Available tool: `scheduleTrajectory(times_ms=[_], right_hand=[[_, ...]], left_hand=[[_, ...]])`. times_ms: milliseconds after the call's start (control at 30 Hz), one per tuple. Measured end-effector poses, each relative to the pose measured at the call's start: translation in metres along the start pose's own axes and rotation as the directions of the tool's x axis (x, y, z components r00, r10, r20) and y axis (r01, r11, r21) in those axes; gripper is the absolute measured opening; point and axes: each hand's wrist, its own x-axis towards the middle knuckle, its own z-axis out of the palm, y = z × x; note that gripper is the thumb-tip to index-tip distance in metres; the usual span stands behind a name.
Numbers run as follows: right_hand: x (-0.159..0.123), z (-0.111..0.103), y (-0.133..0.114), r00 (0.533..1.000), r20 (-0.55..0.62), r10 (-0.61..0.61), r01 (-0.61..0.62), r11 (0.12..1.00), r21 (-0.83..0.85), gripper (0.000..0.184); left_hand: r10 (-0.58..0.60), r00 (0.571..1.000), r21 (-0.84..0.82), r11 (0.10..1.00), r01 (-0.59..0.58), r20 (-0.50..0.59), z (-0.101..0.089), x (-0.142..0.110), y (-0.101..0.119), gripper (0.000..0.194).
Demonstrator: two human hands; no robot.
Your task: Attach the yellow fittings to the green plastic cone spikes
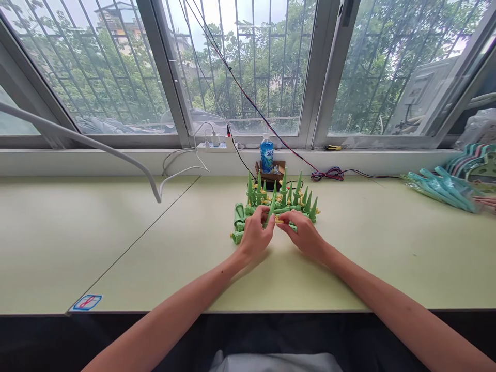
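Note:
My left hand (256, 230) is closed around a green plastic watering spike (272, 206), its pointed tip facing up. Fingers of my right hand (304, 233) pinch a small yellow valve (279, 220) against the lower part of this spike. Whether the valve is fitted in or only touching, I cannot tell. Just beyond both hands stand several more green spikes (284, 187), many with yellow pieces on them. Other green spikes lie on their sides to the left, one with its open round end (237, 237) towards me.
Behind the spikes, a blue-labelled bottle (267, 155) stands by a small brown box (279, 167). A bundled cable (327, 174) lies against the wall. Bagged light-blue items (445, 190) are at the right. A white cable (127, 152) hangs over the pale table (155, 268) on the left.

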Motion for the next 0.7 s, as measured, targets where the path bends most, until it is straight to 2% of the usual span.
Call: scheduleTrajectory(times_ms=[200, 400, 567, 700], right_hand=[[0.0007, 0.0002, 0.0004, 1.000, 0.030, -0.001, 0.002, 1.000, -0.013, 0.023], [0.0006, -0.0011, -0.0015, 0.999, 0.045, 0.019, -0.017, 0.999, -0.044, 0.036], [0.0005, 0.0003, 0.0022, 0.999, 0.038, 0.029, -0.025, 0.996, -0.085, 0.043], [0.0008, 0.0013, 0.0041, 0.999, 0.036, 0.035, -0.031, 0.996, -0.089, 0.043]], left_hand=[[0.005, 1.000, -0.020, 1.000, -0.005, 0.004, 0.0005, 0.0001, -0.0006, 0.022], [-0.017, 0.998, -0.115, 0.993, 0.023, 0.058, 0.0004, 0.0012, -0.0005, 0.023], [-0.107, 0.976, -0.288, 0.944, 0.159, 0.187, -0.0008, 0.0028, 0.0017, 0.029], [-0.169, 0.959, -0.372, 0.895, 0.245, 0.226, -0.0010, 0.0038, 0.0027, 0.033]])
